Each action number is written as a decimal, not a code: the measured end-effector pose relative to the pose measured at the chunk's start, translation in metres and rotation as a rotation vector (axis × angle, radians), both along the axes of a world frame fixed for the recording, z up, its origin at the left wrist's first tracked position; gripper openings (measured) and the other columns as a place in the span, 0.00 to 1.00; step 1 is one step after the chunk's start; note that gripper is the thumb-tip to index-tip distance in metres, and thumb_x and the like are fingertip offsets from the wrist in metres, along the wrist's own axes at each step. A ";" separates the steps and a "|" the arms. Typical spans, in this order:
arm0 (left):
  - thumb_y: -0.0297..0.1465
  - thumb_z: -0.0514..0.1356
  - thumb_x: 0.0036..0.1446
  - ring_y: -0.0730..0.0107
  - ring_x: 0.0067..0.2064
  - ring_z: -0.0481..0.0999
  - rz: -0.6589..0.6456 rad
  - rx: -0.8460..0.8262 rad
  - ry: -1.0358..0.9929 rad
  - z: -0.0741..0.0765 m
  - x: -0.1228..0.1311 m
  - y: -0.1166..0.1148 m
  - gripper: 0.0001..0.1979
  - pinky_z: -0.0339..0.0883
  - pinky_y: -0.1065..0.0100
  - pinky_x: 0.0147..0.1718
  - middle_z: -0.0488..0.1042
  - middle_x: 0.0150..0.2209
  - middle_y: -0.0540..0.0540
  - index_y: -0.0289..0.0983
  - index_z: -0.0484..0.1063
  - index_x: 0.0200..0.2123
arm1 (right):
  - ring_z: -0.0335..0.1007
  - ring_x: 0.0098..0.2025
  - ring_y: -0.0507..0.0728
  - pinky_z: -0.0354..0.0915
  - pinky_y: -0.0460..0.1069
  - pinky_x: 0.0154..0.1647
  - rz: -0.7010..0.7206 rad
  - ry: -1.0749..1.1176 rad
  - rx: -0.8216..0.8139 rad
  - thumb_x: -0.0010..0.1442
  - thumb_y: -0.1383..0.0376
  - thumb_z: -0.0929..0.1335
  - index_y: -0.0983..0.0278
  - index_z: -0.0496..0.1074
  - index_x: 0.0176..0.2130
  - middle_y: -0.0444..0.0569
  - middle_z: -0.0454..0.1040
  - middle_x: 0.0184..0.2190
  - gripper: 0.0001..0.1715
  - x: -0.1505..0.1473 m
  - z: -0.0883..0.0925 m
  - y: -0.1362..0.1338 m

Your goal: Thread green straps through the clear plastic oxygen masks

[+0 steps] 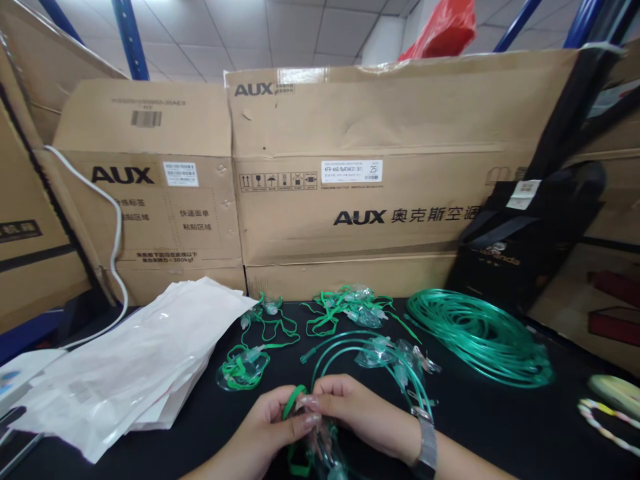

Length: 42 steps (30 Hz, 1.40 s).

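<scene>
At the bottom centre, my left hand [273, 423] and my right hand [353, 407] meet with thumbs and fingers pinched on a clear oxygen mask [326, 445]. Its green elastic strap [294, 402] loops up past the fingers of my left hand. What exactly each fingertip presses is partly hidden. Green tubing [345, 343] arcs behind my right hand. Just beyond it lie more clear mask parts [375, 353]. To the left, another mask with a green strap [243, 369] rests on the black table.
A stack of white packets [145, 353] covers the left side. Further masks with green straps [357, 308] lie at the back. Coiled green tubing [480, 337] and a black bag [515, 247] stand on the right. Large cardboard boxes [350, 233] wall off the rear.
</scene>
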<state>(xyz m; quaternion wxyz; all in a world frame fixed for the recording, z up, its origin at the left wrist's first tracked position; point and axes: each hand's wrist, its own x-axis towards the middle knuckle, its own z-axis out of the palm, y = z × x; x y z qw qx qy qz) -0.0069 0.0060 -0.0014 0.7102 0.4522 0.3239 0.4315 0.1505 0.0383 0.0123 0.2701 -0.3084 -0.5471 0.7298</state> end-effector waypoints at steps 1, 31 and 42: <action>0.32 0.65 0.43 0.71 0.29 0.67 -0.001 -0.006 0.002 0.000 0.000 0.000 0.10 0.60 0.70 0.32 0.71 0.25 0.48 0.33 0.74 0.30 | 0.62 0.20 0.48 0.56 0.44 0.24 0.000 -0.003 0.000 0.46 0.56 0.70 0.68 0.65 0.21 0.42 0.68 0.17 0.18 0.000 0.000 0.000; 0.34 0.67 0.40 0.73 0.28 0.66 -0.003 -0.008 0.017 0.008 0.002 -0.002 0.12 0.59 0.71 0.30 0.71 0.24 0.50 0.32 0.74 0.28 | 0.63 0.21 0.48 0.57 0.45 0.26 -0.010 -0.006 0.019 0.45 0.55 0.71 0.68 0.64 0.21 0.42 0.68 0.18 0.20 -0.001 0.002 -0.002; 0.34 0.66 0.40 0.72 0.28 0.67 -0.001 0.036 0.017 0.004 0.003 -0.002 0.11 0.60 0.71 0.30 0.72 0.24 0.49 0.33 0.74 0.27 | 0.62 0.22 0.48 0.54 0.44 0.26 -0.020 -0.056 0.045 0.44 0.55 0.71 0.67 0.64 0.21 0.41 0.68 0.18 0.19 0.000 0.002 -0.002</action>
